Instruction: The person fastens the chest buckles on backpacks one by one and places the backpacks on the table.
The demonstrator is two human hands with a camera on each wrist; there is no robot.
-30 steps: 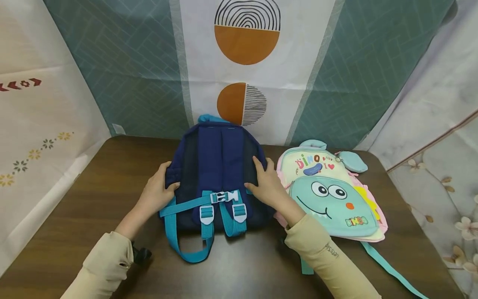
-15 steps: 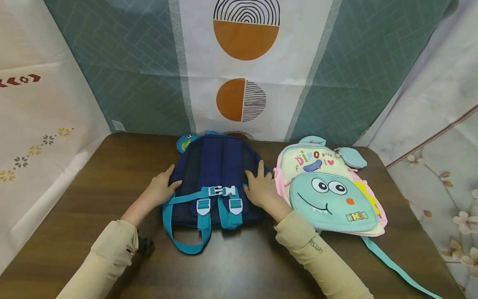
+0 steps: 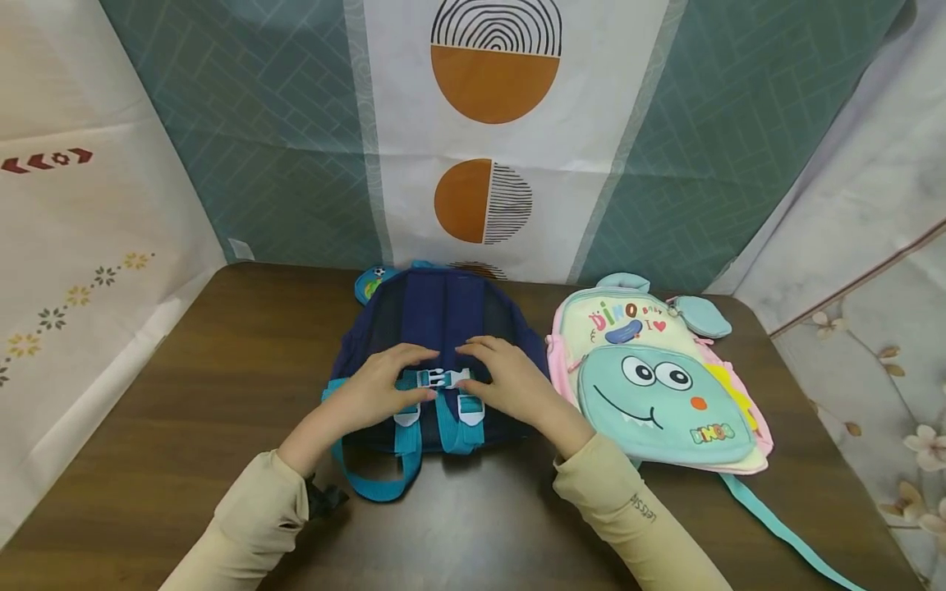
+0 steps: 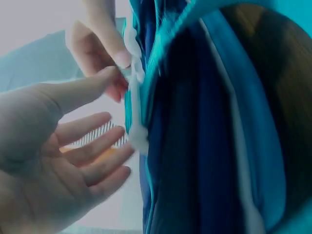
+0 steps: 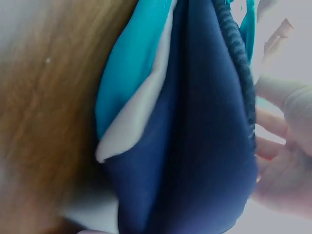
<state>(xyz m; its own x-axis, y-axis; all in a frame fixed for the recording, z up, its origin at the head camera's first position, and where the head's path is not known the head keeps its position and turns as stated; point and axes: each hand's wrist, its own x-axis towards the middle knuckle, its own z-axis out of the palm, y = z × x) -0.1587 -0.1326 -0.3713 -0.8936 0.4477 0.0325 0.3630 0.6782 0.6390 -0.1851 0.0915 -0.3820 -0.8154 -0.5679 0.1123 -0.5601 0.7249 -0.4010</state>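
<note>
A navy backpack [image 3: 443, 312] lies strap side up on the table, its teal straps [image 3: 380, 487] hanging toward the person. Across the straps runs a fastened white side-release buckle [image 3: 443, 378]. My left hand [image 3: 373, 390] hovers at the buckle's left with thumb and fingers spread; in the left wrist view its fingers are apart beside the buckle [image 4: 139, 107]. On the buckle's other side is my right hand [image 3: 513, 390], thumb tip near or touching the buckle's end and index finger raised. The right wrist view shows that hand [image 5: 287, 161] beside the navy fabric, partly hidden.
To the right lies a cream, pink and mint dinosaur backpack [image 3: 665, 402], close beside the navy one, with a mint strap [image 3: 783, 533] trailing forward. A small blue tag [image 3: 372, 283] shows behind the navy bag. Patterned cloths surround the wooden table [image 3: 244, 361].
The navy backpack, gripped at its sides and tilted up earlier, has been laid down. Both hands have left its sides and moved inward to the buckle.
</note>
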